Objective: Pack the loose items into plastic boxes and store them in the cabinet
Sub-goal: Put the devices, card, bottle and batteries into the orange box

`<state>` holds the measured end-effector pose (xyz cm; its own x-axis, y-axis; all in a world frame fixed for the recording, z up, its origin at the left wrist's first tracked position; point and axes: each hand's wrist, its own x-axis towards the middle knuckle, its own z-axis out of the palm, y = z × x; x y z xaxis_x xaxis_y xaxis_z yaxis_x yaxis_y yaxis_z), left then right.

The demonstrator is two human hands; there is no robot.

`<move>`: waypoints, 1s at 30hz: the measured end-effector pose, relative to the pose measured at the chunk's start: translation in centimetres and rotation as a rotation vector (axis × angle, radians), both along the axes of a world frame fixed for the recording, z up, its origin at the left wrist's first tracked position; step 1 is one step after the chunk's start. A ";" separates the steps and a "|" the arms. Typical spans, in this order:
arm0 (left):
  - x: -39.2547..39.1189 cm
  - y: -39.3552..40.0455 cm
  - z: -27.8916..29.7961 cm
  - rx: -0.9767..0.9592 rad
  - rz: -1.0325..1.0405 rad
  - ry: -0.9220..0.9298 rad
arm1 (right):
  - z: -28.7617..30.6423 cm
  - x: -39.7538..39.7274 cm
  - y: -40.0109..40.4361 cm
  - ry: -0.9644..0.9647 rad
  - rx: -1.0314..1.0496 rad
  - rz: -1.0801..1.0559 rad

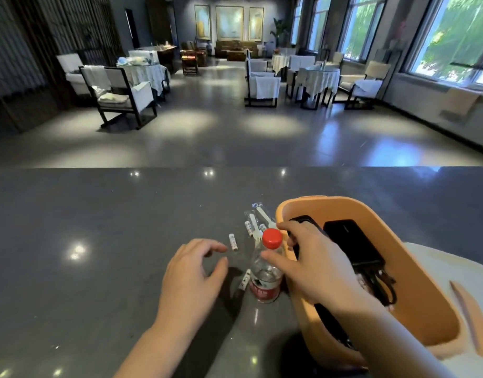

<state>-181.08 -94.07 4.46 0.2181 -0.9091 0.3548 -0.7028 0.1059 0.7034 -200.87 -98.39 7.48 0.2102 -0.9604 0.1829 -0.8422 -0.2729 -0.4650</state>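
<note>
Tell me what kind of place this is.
Probably a restaurant or hotel lounge: cloth-covered round tables with armchairs, framed paintings on the far wall, and a dark stone counter in front of the person.

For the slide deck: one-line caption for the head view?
Right hand reaches past the red-capped bottle at the orange box; left hand hovers open near small white tubes on the counter.

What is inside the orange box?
The orange box holds a black power bank, dark cables and another black device. The right hand covers part of the inside.
</note>
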 end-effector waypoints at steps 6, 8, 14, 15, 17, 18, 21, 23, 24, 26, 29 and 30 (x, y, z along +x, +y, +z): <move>2.7 0.9 -1.3 0.067 -0.027 -0.033 | -0.9 2.1 -0.8 0.004 0.001 -0.064; 3.5 1.1 -2.1 0.122 -0.057 -0.045 | -0.4 2.8 -0.5 -0.031 0.005 -0.063; 6.3 1.4 -3.5 0.188 -0.046 -0.035 | 3.2 7.2 -1.0 -0.173 -0.095 -0.042; 6.8 1.5 -3.5 0.184 -0.038 -0.035 | 3.8 8.1 -1.5 -0.208 -0.103 -0.032; 7.9 1.7 -3.6 0.190 -0.018 -0.033 | 4.4 10.0 -2.5 -0.214 -0.087 -0.013; 8.4 1.9 -3.6 0.193 -0.008 -0.027 | 4.4 11.0 -2.9 -0.190 -0.072 -0.005; 9.8 2.3 -4.0 0.182 0.018 -0.006 | 3.1 14.2 -3.9 -0.123 -0.011 0.040; 10.5 2.6 -4.2 0.201 0.026 0.016 | 1.6 16.0 -4.6 -0.096 0.019 0.053; 10.6 2.7 -4.4 0.214 0.027 0.024 | 0.9 16.8 -5.1 -0.087 0.030 0.044; 10.7 2.8 -4.5 0.220 0.027 0.047 | -0.1 17.9 -5.9 -0.085 0.050 0.022; 10.6 2.1 -4.7 0.217 0.039 0.094 | -0.7 19.0 -6.8 -0.117 0.074 -0.004; 10.5 1.7 -4.7 0.206 0.040 0.101 | -0.7 19.2 -7.0 -0.131 0.082 -0.003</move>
<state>-170.55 -92.39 -0.23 0.2807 -0.9499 0.1377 -0.6289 -0.0737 0.7740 -181.66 -105.36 6.75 0.1865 -0.9739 0.1295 -0.7734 -0.2268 -0.5919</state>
